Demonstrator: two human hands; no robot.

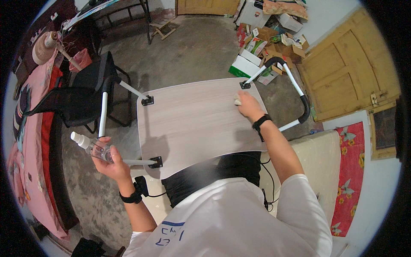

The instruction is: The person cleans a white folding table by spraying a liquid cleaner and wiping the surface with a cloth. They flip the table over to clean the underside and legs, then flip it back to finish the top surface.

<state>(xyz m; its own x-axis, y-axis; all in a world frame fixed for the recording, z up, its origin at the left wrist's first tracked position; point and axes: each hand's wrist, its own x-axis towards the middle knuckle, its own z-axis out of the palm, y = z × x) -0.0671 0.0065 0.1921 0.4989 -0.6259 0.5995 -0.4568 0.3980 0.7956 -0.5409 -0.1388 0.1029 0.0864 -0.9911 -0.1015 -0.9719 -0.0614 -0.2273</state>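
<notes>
A small folding lap table lies upturned across my lap, its pale wood-grain underside [196, 122] facing up. White metal legs with black foam sleeves stick up at both ends; the right leg frame [292, 78] rises beyond my right hand. My left hand [110, 160] grips a clear spray bottle [102, 151] with a white nozzle, tilted, off the board's left edge and near the left leg frame [103, 112]. My right hand [249, 104] presses a wadded pale cloth [237, 99] on the board near its far right corner. Most of the cloth is hidden under the fingers.
A black chair [83, 93] stands close on the left, before a bed with a pink cover [38, 154]. Beyond the table's far right corner, cardboard boxes [257, 57] are heaped on the concrete floor. A yellow wooden door [350, 64] is at right. Black cables [273, 186] run beside my lap.
</notes>
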